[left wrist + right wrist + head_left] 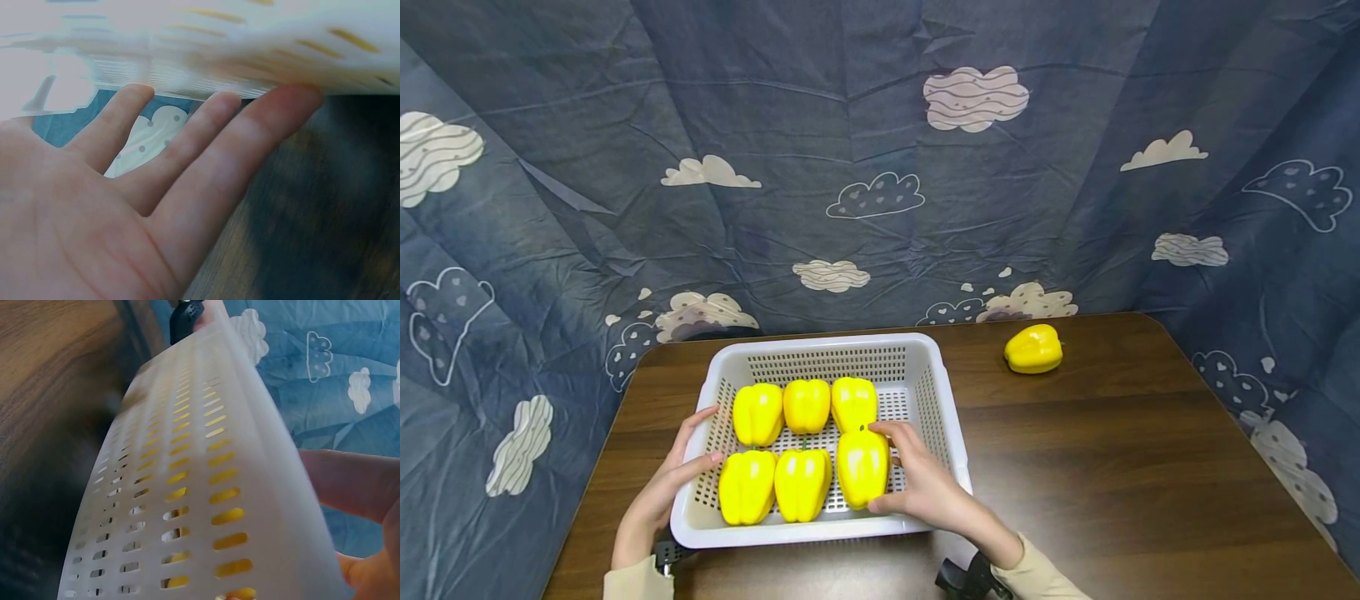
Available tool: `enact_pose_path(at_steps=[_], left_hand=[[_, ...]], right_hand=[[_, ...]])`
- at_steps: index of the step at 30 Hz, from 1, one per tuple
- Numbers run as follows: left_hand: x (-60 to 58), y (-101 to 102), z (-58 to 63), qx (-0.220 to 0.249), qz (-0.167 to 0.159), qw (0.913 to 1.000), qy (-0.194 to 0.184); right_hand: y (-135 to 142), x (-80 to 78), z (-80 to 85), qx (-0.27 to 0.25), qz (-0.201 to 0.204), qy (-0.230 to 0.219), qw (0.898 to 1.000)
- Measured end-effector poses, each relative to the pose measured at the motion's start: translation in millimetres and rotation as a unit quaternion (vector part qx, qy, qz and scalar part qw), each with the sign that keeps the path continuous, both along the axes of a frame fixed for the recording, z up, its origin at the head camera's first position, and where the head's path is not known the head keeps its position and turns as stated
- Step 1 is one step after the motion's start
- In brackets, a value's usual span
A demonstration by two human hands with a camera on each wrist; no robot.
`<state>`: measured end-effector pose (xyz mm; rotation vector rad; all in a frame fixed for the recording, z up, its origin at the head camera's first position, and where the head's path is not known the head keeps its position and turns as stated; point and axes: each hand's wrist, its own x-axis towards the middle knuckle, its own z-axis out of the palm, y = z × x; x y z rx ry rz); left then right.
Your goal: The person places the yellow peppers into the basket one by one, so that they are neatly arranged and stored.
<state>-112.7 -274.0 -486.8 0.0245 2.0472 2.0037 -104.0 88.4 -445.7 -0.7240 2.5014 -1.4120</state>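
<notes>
A white perforated plastic basket sits on the table with yellow bell peppers inside in two rows. My right hand reaches over its front right rim and holds a yellow bell pepper at the right end of the front row, thumb at its near end and fingers at its far end. At the basket's left side, my left hand grips the rim, thumb over the edge. In the left wrist view, that hand's long fingers lie against the basket's outside. In the right wrist view the basket wall hides the held pepper.
Another yellow bell pepper lies on its side at the back right of the brown wooden table. A dark blue curtain with cloud prints hangs behind the table and along both sides.
</notes>
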Motion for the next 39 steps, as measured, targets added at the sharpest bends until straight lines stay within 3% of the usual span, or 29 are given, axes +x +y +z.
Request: enact_pose_path(at_steps=[12, 23, 39], left_hand=[[-0.3, 0.1, 1.4, 0.001, -0.001, 1.0, -0.006], [0.5, -1.6, 0.3, -0.001, -0.007, 1.0, 0.005], [0.0, -2.4, -1.3, 0.002, -0.008, 1.0, 0.004]], right_hand=[[-6.3, -1.8, -2.4, 0.051, 0.008, -0.004, 0.999], [-5.1, -4.6, -3.1, 0.083, 0.04, -0.052, 0.994], [2.8, -4.4, 0.0, 0.068, 0.038, -0.033, 0.996]])
